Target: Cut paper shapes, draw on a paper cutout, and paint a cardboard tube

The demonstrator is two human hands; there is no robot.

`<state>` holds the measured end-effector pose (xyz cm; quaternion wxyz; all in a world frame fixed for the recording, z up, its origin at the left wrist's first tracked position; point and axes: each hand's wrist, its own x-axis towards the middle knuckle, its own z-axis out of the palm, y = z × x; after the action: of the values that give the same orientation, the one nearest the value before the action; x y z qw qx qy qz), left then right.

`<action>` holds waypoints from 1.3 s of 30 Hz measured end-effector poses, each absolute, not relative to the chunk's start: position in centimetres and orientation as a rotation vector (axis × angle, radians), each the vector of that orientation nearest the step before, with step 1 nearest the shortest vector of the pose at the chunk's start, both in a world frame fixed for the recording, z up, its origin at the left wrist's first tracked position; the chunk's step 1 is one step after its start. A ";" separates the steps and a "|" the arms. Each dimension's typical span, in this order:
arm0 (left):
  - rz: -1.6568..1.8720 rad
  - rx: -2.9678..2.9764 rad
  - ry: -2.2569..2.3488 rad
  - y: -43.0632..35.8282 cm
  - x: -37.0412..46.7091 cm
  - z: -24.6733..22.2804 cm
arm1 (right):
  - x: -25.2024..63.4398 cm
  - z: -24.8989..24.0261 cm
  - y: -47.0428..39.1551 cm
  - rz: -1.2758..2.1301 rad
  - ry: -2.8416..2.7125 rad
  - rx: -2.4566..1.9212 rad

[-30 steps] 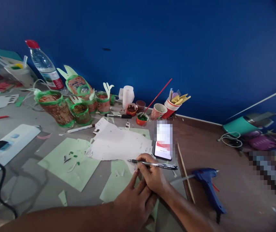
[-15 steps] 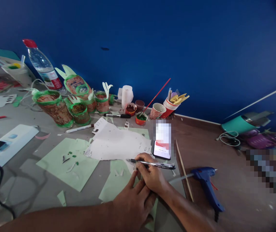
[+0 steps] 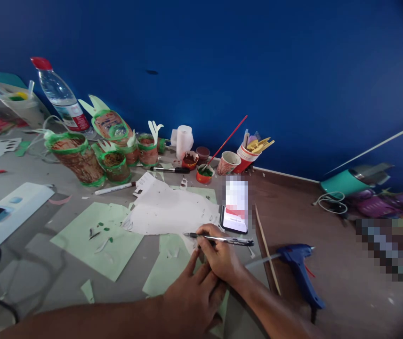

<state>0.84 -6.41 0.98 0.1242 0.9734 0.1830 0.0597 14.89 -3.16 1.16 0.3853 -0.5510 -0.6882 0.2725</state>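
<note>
My right hand (image 3: pixel 219 256) grips a black-and-clear pen (image 3: pixel 228 239), its tip pointing left over the near edge of a white paper cutout (image 3: pixel 173 212). The cutout has small pen marks along its edges. My left hand (image 3: pixel 194 294) lies flat, fingers stretched forward against the underside of my right hand, with the fingertips by the cutout's near corner. Light green paper (image 3: pixel 166 266) lies partly beneath the cutout and my left hand. To the right of the cutout, a smartphone (image 3: pixel 235 221) shows a lit screen, partly blurred out.
A blue glue gun (image 3: pixel 298 268) and a thin wooden stick (image 3: pixel 268 249) lie to the right. Painted brown-and-green jars (image 3: pixel 76 157), a water bottle (image 3: pixel 60 99), paint cups (image 3: pixel 205 174) and a cup of tools (image 3: pixel 245 157) stand behind. A green sheet with scraps (image 3: pixel 99 235) lies left.
The whole view has shifted very slightly to the left. Both hands, the pen and the cutout keep the same positions relative to one another.
</note>
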 end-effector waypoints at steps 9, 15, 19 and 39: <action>0.175 2.807 0.558 -6.6 1.0 0.3 | 15.0 1.4 -3.2 0.711 -1.705 -1.435; 0.187 2.828 0.562 -6.7 0.9 0.0 | 15.1 1.5 -3.2 0.713 -1.678 -1.463; 0.201 2.838 0.567 -6.7 0.9 -0.3 | 15.2 1.6 -3.1 0.684 -1.671 -1.475; 0.197 2.837 0.533 -6.8 0.8 -0.9 | 15.9 2.2 -2.8 0.689 -1.582 -1.560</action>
<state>0.84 -6.76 -0.91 0.1236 0.9730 0.1828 0.0676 15.91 -2.77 2.16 0.3966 -0.6156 -0.6243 0.2721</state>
